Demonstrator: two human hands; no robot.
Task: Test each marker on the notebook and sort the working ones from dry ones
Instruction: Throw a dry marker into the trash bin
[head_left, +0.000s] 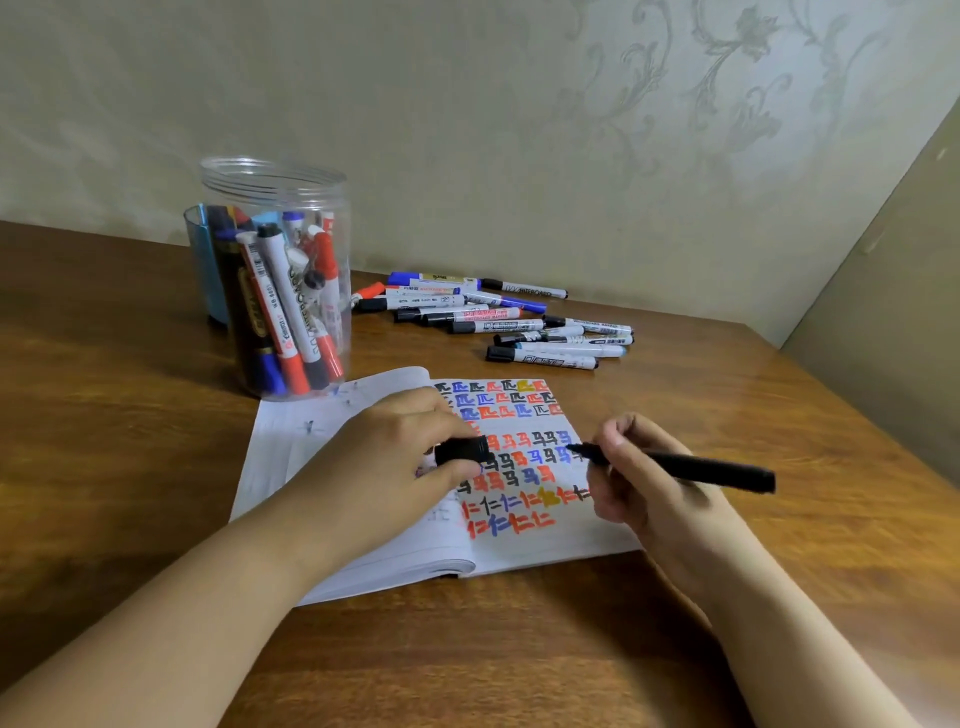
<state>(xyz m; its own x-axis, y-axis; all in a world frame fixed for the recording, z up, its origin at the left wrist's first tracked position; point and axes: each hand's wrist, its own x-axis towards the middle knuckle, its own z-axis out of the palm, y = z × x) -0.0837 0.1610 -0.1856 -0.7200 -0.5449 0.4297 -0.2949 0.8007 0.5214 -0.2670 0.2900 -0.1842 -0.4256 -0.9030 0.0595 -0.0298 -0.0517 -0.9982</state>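
Head view: black marker (675, 464) is being pinched by right hand (641, 480), tip aimed nine o'clock toward cap (462, 451), which is being gripped by left hand (405, 452) on notebook (524, 540).

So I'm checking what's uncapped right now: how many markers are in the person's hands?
1. A black marker is held in the right hand, its tip over the notebook. The left hand holds only its black cap.

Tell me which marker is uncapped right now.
The all-black marker in the right hand, tip bare over the notebook. Its cap is in the left hand. Markers in the loose pile look capped.
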